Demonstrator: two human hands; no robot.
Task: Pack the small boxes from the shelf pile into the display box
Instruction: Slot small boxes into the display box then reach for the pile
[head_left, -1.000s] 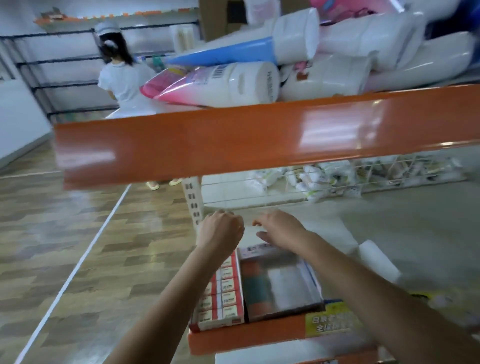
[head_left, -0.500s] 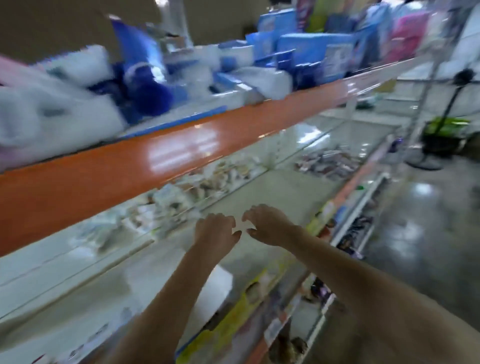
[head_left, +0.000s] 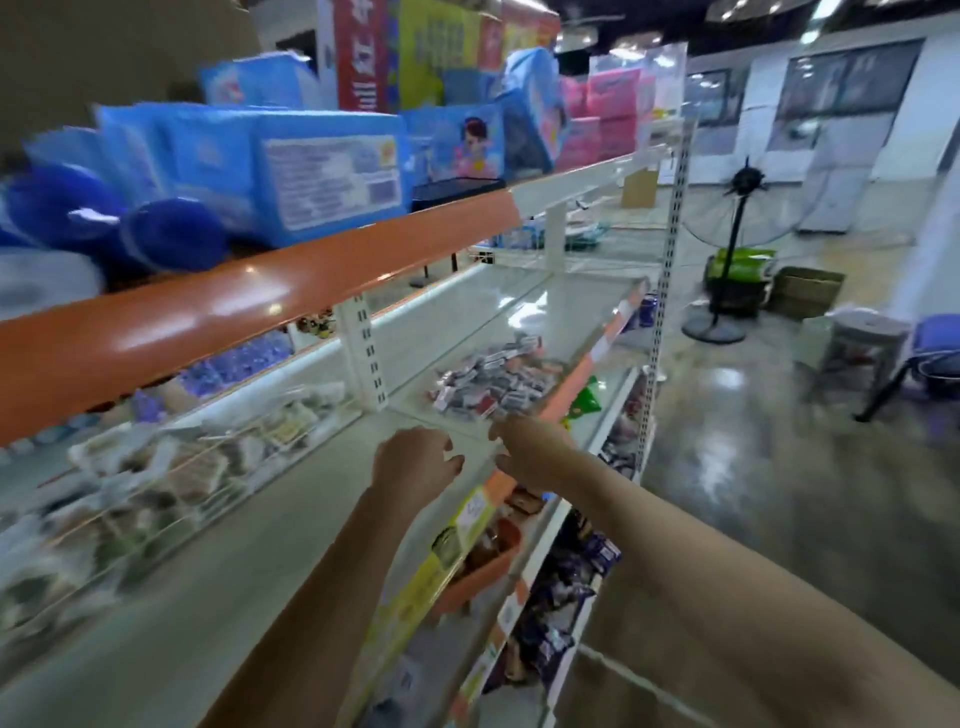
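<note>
Shop aisle, glossy concrete floor (head_left: 727, 415) off to the right, long white shelf (head_left: 291, 499) running away under an orange rail (head_left: 260, 296). Both arms reach out over that shelf. Left hand (head_left: 415, 462) is loosely curled, holding nothing; right hand (head_left: 530, 447) just beside it, fingers relaxed, also carrying nothing. Pile of small boxes (head_left: 493, 382) lies further along the same shelf, just beyond the fingertips, apart from both hands. Blue packs (head_left: 311, 171) sit up top.

Small boxes (head_left: 493, 382) piled on shelf (head_left: 524, 312)
</note>
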